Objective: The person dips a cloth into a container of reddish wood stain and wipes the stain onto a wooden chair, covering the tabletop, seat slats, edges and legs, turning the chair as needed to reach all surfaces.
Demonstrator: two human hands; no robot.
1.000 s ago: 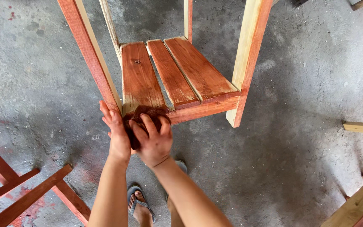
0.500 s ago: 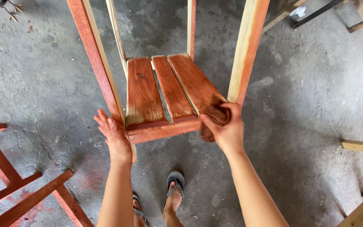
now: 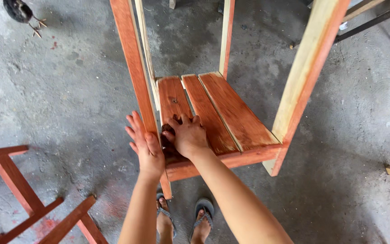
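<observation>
The right hand (image 3: 188,135) presses a dark stain-soaked rag (image 3: 167,129) onto the left slat of the wooden stool's seat (image 3: 231,113), near its front left corner, fingers curled over the rag. The left hand (image 3: 146,147) lies flat, fingers spread, against the front left leg (image 3: 134,68). The slats are reddish-brown, streaky; the right leg (image 3: 305,77) shows pale bare wood. The stool stands on a concrete floor (image 3: 59,99).

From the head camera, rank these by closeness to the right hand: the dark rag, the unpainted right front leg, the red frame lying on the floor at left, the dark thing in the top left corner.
From the right hand:
1. Dark rag, under its fingers on the left slat.
2. Unpainted right front leg, to the right across the slats.
3. Red frame, on the floor at lower left.
4. Dark thing, in the far top left corner.
</observation>
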